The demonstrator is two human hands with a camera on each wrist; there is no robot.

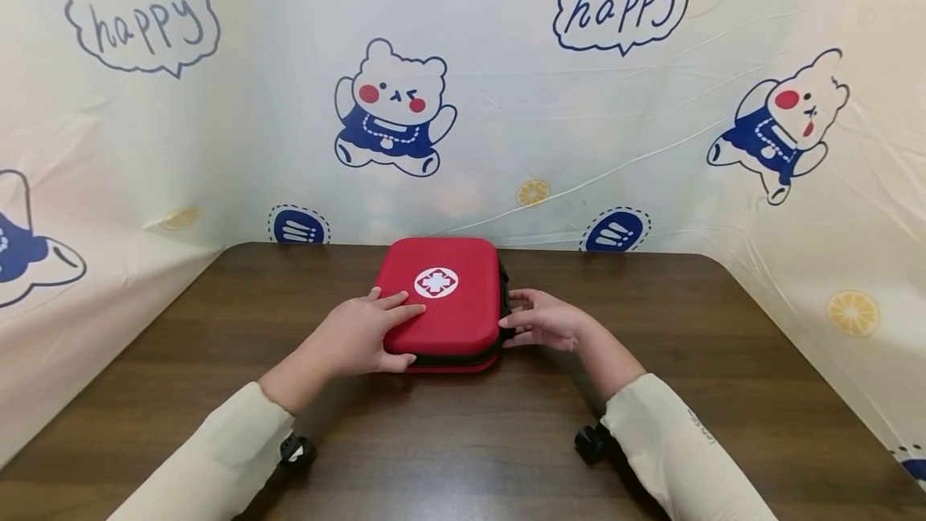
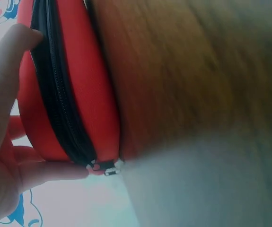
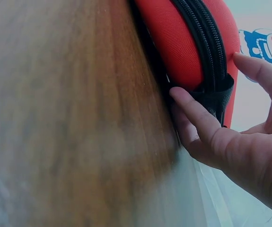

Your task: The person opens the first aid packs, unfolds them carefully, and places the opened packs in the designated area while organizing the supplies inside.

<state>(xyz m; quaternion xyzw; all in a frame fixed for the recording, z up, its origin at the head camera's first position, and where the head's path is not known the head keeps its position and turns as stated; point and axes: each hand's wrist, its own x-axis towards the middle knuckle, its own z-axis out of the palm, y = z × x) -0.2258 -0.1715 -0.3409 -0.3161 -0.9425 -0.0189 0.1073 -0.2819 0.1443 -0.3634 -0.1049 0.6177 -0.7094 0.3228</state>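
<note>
A red zippered first-aid case (image 1: pixel 473 304) with a white cross emblem lies flat on the wooden table. My left hand (image 1: pixel 362 336) holds its near left corner, with fingers spread over the lid and the thumb (image 2: pixel 29 38) at the black zipper band (image 2: pixel 55 75). On the other side, my right hand (image 1: pixel 546 320) grips the right edge by the black strap (image 3: pixel 216 99). One fingertip touches the lid's rim and another digit sits low, close to the tabletop. A zipper pull (image 2: pixel 109 168) shows near a left fingertip. The case's inside is hidden.
The dark wooden table (image 1: pixel 463 441) runs back to a pale cloth backdrop (image 1: pixel 506 119) printed with bears, which also hangs at both sides. Black wrist devices (image 1: pixel 297 453) sit under both cream sleeves (image 1: pixel 210 457), close to the tabletop.
</note>
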